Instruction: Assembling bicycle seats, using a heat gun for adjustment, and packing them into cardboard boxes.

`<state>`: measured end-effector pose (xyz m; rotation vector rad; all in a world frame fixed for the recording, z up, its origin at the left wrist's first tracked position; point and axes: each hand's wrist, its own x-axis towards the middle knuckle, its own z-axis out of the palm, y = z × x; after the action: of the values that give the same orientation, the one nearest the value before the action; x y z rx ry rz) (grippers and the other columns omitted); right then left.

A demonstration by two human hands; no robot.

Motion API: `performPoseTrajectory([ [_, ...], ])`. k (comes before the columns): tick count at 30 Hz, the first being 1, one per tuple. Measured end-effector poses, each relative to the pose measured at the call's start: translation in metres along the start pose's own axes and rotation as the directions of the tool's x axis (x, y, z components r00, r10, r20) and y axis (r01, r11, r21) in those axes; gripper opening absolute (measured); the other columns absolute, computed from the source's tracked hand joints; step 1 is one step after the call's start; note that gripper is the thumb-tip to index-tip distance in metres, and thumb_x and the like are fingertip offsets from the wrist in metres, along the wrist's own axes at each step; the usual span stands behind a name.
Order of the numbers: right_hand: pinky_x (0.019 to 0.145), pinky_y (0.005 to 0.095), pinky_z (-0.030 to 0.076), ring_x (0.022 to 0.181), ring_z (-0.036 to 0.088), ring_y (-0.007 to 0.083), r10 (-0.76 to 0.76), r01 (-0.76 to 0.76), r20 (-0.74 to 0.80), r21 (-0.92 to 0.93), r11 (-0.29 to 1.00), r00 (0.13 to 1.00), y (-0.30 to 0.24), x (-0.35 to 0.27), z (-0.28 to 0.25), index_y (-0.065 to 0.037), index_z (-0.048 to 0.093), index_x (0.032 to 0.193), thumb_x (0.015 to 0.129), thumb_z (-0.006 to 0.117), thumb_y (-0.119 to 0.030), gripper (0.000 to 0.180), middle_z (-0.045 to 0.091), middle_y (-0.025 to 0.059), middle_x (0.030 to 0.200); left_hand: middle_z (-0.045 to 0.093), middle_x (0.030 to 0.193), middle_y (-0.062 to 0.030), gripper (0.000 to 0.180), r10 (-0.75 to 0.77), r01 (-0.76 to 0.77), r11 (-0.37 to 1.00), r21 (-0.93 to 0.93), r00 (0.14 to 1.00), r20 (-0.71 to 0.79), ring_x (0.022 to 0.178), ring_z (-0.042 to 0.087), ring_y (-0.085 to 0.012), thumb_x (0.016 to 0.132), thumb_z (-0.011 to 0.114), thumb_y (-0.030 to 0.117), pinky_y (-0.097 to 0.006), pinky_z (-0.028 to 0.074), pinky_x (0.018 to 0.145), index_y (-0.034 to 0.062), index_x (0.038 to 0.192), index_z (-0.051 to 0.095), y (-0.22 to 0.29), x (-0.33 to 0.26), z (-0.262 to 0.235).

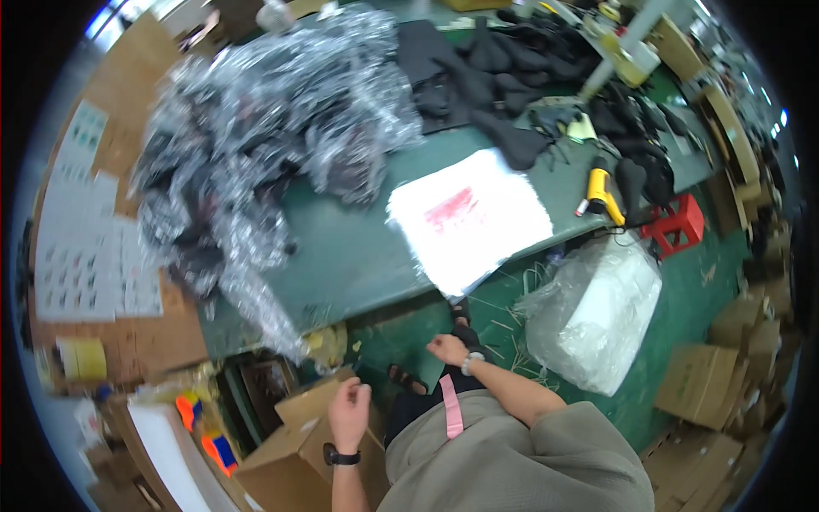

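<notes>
We see the left hand (348,413), fingers curled, resting on the flap of an open cardboard box (299,452) below the green table (358,256), while the right hand (448,349) (a pale band at its wrist) hangs loosely curled over the green floor (682,299), gripping nothing.

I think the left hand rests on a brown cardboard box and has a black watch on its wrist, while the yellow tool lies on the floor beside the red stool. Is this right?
Not quite. In the head view the yellow tool lies on the green table, near its edge above the red stool, not on the floor. The rest holds: the left hand, with a black watch, rests on the brown cardboard box.
</notes>
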<state>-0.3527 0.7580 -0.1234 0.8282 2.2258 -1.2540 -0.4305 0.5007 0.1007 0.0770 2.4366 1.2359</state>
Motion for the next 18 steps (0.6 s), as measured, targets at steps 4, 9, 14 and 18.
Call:
performPoseTrajectory([
  [4, 0.083, 0.0440, 0.052, 0.091, 0.068, 0.0363, -0.112, 0.102, 0.039, 0.206, 0.973, 0.993, -0.026, 0.017, -0.066, -0.004, 0.072, 0.096, 0.086, 0.063, -0.038, 0.036, 0.071, 0.0182, 0.093, 0.072, 0.095, -0.0127, 0.041, 0.051, -0.270, 0.836, 0.478, 0.905, 0.423, 0.091, 0.067, -0.0314, 0.087, 0.066, 0.035, -0.042, 0.053, 0.079, 0.0043, 0.115, 0.066, 0.030, 0.049, 0.092],
  [9, 0.074, 0.0442, 0.053, 0.082, 0.067, 0.0383, -0.139, 0.167, -0.122, 0.252, 0.953, 0.983, -0.014, 0.051, -0.190, 0.000, 0.070, 0.089, 0.087, 0.060, -0.034, 0.035, 0.069, 0.0218, 0.084, 0.071, 0.099, -0.0110, 0.041, -0.011, -0.313, 0.830, 0.462, 0.818, 0.575, 0.096, 0.067, -0.0306, 0.088, 0.065, 0.035, -0.042, 0.053, 0.082, 0.0046, 0.115, 0.066, 0.085, 0.082, 0.175],
  [14, 0.079, 0.0355, 0.052, 0.088, 0.069, 0.0223, 0.100, 0.128, -0.402, 0.503, 0.855, 0.910, 0.027, 0.119, -0.311, 0.003, 0.069, 0.103, 0.092, 0.062, -0.033, 0.038, 0.073, 0.0165, 0.096, 0.070, 0.099, -0.0119, 0.038, 0.039, -0.329, 0.863, 0.384, 0.800, 0.599, 0.095, 0.065, -0.0313, 0.089, 0.065, 0.032, -0.042, 0.052, 0.082, 0.0038, 0.114, 0.065, 0.134, 0.132, 0.209],
  [18, 0.078, 0.0299, 0.050, 0.086, 0.060, 0.0176, 0.273, 0.325, -0.676, 0.617, 0.716, 0.684, 0.019, 0.197, -0.405, 0.009, 0.050, 0.127, 0.082, 0.079, -0.027, 0.065, 0.064, 0.0100, 0.094, 0.068, 0.102, -0.0142, 0.034, 0.146, -0.430, 0.818, 0.382, 0.797, 0.586, 0.098, 0.062, -0.0341, 0.087, 0.066, 0.028, -0.043, 0.050, 0.085, 0.0025, 0.110, 0.066, 0.143, 0.180, 0.223],
])
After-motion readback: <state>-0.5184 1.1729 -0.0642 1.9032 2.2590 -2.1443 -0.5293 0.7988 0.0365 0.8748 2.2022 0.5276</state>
